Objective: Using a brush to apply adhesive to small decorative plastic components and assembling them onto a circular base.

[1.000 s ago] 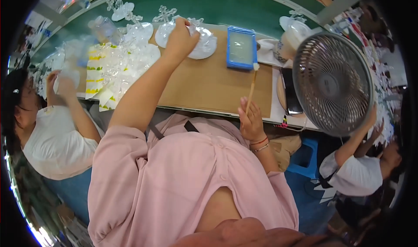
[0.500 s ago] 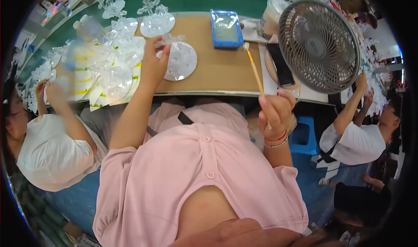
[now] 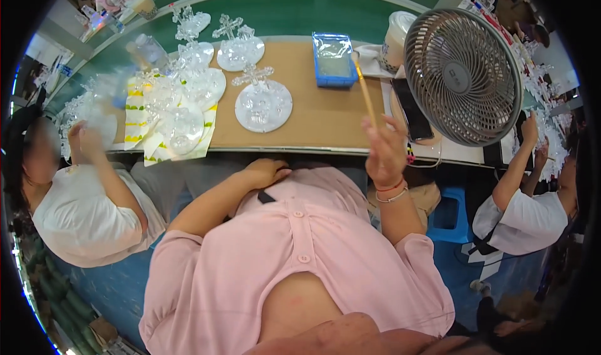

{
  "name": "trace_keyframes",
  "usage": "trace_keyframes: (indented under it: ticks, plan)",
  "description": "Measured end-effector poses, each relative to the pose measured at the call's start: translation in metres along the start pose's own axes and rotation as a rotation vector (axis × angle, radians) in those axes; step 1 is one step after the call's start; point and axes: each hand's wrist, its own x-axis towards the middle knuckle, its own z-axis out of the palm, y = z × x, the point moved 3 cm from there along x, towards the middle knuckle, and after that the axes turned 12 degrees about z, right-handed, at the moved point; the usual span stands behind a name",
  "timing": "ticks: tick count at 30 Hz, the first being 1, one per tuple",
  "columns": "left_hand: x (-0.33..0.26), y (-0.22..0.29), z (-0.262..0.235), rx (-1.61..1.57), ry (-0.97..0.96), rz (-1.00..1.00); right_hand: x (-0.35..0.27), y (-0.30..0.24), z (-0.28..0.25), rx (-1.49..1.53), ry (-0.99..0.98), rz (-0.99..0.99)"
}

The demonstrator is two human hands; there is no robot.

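My right hand holds a thin paintbrush with a yellowish handle, its tip pointing up beside a blue tray of clear liquid or gel. My left hand lies on my lap below the table edge, empty, with fingers loosely stretched and partly hidden. A round clear-white disc with a transparent cross at its far edge rests on the brown board, apart from both hands. Another such cross piece stands behind it.
Several clear pieces crowd a patterned cloth at left. A grey fan, a dark phone and a drink cup stand at right. People in white work on both sides. A blue stool is at lower right.
My left hand has let go of the clear cross on the disc and dropped to my lap. The brush stays in my right hand, near the blue tray.
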Motion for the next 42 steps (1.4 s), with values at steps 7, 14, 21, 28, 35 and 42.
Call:
trace_keyframes:
  ticks: [7, 14, 21, 28, 35, 42]
  plan:
    - [0.003, -0.085, 0.017, 0.076, 0.154, -0.346, -0.058, 0.036, 0.062, -0.062, -0.298, 0.101]
    - [-0.043, -0.121, -0.003, 0.314, 0.25, -0.4, -0.045, 0.032, 0.069, -0.143, -0.276, 0.078]
    - [0.0, -0.086, 0.008, 0.233, 0.128, -0.258, -0.022, 0.016, 0.044, 0.075, -0.232, 0.078]
    - [0.03, -0.035, -0.02, 0.003, -0.025, -0.191, 0.053, -0.044, 0.004, -0.164, -0.141, -0.108]
    - [0.038, -0.017, -0.07, -0.692, 0.651, 0.019, 0.025, -0.053, -0.012, -0.209, -0.02, 0.004]
    - [0.022, -0.008, -0.034, -0.135, 0.019, -0.275, 0.093, 0.001, 0.029, -0.248, -0.028, 0.01]
